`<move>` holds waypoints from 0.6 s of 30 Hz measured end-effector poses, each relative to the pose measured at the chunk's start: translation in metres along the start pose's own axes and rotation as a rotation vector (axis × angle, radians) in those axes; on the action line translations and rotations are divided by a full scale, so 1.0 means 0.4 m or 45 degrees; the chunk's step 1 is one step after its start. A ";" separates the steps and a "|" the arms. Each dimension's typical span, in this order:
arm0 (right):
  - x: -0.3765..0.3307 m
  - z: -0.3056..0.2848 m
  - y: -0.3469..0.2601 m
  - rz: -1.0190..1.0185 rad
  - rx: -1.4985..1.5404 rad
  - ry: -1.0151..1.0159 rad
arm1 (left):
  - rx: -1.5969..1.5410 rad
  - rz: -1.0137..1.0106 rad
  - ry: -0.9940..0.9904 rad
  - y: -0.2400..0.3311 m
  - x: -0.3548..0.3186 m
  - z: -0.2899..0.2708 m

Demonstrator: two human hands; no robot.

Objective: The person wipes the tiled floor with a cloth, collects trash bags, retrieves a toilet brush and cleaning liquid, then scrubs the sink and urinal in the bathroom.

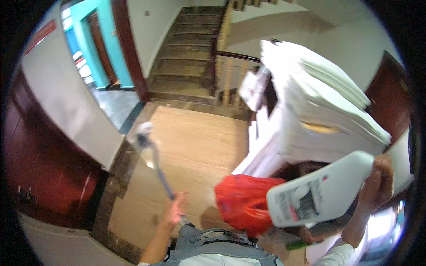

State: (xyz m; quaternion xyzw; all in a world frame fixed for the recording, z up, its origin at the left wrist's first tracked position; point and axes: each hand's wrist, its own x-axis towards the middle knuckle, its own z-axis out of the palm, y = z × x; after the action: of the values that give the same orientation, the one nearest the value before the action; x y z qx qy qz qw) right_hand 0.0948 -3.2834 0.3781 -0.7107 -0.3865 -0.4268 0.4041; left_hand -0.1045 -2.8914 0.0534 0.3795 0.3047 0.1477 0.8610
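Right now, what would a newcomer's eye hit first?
The large white bottle in the right hand, lower right, then the bright red bag just left of it. Beyond them rises a tall white pile, right of centre. The left hand holds a grey-handled tool, blurred, left of centre.

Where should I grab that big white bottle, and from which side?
Probably the narrow end of the white bottle, from the right: it slants, tapering up that way from its broad body. The right hand holds it there.
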 end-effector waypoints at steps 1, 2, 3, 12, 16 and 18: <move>0.011 0.113 -0.040 -0.153 0.127 -0.160 | 0.181 -0.070 -0.158 0.034 0.034 -0.014; 0.020 0.226 -0.082 -0.276 0.160 -0.405 | 0.329 -0.068 -0.332 0.072 0.059 -0.028; 0.027 0.339 -0.121 -0.396 0.256 -0.465 | 0.123 -0.156 -0.462 0.106 0.084 -0.036; 0.047 1.182 -0.336 -0.201 0.573 -0.802 | -0.557 -0.569 -0.889 0.372 0.440 -0.250; 0.074 1.504 -0.338 -0.342 0.503 -0.723 | -0.820 -0.542 -0.885 0.473 0.669 -0.338; 0.099 1.677 -0.325 -0.393 0.607 -0.696 | -0.846 -0.523 -0.775 0.550 0.791 -0.369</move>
State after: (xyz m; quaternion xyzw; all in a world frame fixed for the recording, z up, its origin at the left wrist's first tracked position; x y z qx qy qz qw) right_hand 0.1892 -2.6200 0.2390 -0.6180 -0.6705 -0.1759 0.3710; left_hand 0.0401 -2.5076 0.0089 0.0425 0.0444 -0.0534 0.9967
